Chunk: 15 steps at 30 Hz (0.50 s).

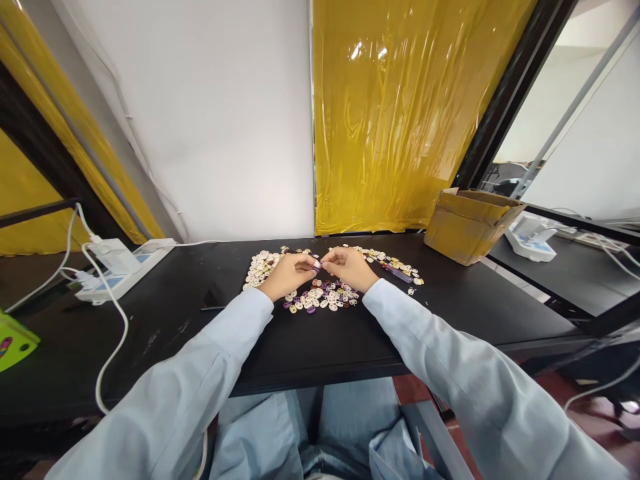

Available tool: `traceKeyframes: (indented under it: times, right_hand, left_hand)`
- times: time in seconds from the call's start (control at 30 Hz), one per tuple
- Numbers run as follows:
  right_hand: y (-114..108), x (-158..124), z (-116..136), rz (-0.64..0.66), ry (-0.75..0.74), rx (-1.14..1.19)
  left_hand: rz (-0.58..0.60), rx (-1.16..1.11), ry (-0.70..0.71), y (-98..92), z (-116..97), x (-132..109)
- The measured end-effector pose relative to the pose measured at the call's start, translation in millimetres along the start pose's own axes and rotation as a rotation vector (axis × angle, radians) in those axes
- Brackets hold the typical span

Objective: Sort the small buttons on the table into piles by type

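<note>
Over the black table, my left hand (290,275) is closed in a pinch on a small white and purple plastic piece (317,265). My right hand (353,268) meets it from the other side, thumb and fingertips pressed together at the piece's edge; what lies between them is too small to make out. Below both hands lies a loose pile of small oval pieces with holes (320,300), white, purple and yellowish. More white oval pieces (259,269) are heaped beside my left hand. A purple-handled tool (399,272) lies to the right of my right hand, among scattered pieces.
An open cardboard box (465,230) stands at the table's back right. On the left, a white power strip (125,273) has plugs and a white cable (120,333) trailing over the front edge. A bright green object (17,340) sits at far left. Yellow plastic sheeting (400,120) hangs behind.
</note>
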State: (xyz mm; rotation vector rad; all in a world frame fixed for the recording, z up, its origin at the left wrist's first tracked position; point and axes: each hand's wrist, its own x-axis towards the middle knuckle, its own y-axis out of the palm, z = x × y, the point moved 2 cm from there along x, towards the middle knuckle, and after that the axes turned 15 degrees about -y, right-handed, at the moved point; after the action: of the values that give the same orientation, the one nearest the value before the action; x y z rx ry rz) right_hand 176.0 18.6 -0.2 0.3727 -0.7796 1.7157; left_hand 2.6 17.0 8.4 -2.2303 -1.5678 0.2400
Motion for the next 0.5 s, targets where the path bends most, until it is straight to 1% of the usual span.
traceKeyframes:
  times: [0.17,0.33,0.5]
  right_hand:
    - [0.1,-1.0,0.8,-0.019,-0.028,-0.076]
    - [2.3,-2.1,1.8,0.005,-0.017,-0.093]
    - [0.0,-2.5,2.5,-0.052,-0.04,-0.136]
  left_hand:
    - [-0.063,-0.059,-0.009,-0.8,-1.7,0.2]
    - [-0.089,-0.015,0.022,0.2,0.0,0.7]
    - [-0.15,-0.05,0.008,-0.5,2.0,2.7]
